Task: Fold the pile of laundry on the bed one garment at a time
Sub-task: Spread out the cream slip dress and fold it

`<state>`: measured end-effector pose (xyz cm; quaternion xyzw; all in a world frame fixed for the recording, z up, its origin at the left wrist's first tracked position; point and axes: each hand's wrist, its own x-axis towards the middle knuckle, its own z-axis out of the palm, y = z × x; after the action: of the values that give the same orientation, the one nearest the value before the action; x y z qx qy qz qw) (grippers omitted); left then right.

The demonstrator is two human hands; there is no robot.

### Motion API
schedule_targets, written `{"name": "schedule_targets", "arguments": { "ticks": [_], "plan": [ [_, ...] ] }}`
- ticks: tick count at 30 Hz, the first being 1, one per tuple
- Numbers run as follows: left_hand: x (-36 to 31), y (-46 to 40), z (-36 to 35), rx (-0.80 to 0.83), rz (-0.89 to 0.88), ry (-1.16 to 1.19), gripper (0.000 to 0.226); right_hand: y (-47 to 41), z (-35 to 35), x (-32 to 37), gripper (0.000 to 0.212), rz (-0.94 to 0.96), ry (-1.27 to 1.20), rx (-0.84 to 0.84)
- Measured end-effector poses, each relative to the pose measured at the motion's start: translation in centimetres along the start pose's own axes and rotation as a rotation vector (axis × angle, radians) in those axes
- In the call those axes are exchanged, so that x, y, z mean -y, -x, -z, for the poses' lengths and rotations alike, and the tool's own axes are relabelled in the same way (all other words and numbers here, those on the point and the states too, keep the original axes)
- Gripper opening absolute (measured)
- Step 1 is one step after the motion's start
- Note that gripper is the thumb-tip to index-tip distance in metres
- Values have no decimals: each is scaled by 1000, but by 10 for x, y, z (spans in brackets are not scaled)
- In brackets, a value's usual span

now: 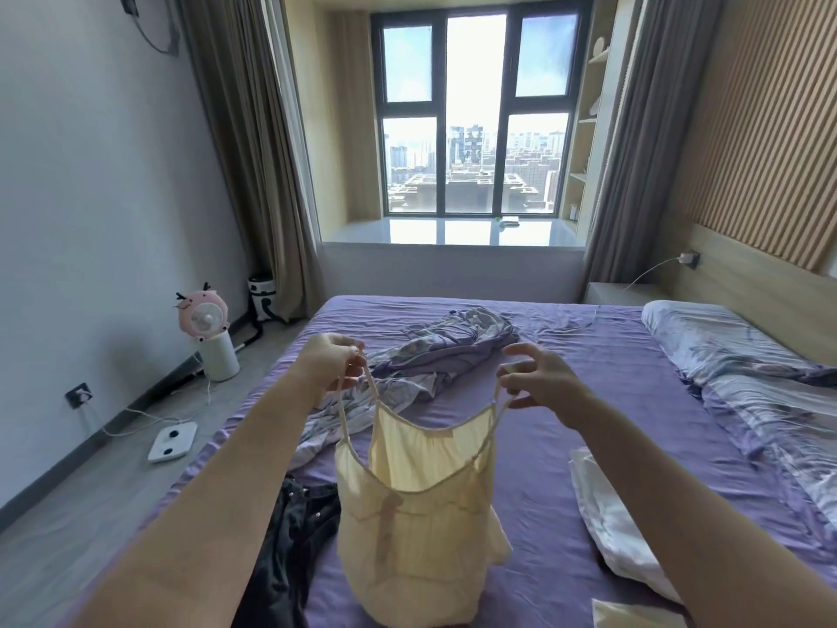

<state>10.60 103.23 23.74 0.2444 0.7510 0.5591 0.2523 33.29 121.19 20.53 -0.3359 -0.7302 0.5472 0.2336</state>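
Head view: a pale yellow camisole (407, 505) hangs in the air above the near part of the bed (566, 383), held up by its two thin straps. The left hand (330, 362) pinches the left strap between thumb and fingertips, and the right hand (539, 378) pinches the right strap the same way, the other fingers spread loosely. The lower part of the top looks bunched and twisted rather than hanging flat.

To do this step well, I would keep both strap pinches level and draw the hands a little apart so the body hangs square, give it a light shake to drop the bunched hem, then lower it flat onto a bare stretch of purple sheet before folding. The fabric looks thin and slippery, so creases may slide unless it is smoothed first.

On the bed, a dark garment (294, 532) lies just left of the camisole, a rumpled floral purple cloth (435, 355) lies beyond the hands, a white folded piece (607, 514) sits to the right, and a floral pillow (706, 333) rests by the headboard. Beyond is a large window (475, 115) between grey curtains; a pink fan (204, 317) and a white scale (173, 441) stand on the floor at left
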Motion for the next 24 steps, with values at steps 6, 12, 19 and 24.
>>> {"name": "schedule_targets", "arguments": {
  "ticks": [6,12,19,24],
  "plan": [
    [-2,8,12,-69,-187,-14,10,21,-11,26,23,199,201,-181],
    [-17,15,52,-84,-323,17,12,50,-15,62,23,339,687,-95],
    [-17,29,87,68,-457,-172,18,86,-48,85,35,234,1302,-184],
    [-10,49,107,64,-532,-403,11,119,-75,95,30,236,1571,-412]
  ]
}}
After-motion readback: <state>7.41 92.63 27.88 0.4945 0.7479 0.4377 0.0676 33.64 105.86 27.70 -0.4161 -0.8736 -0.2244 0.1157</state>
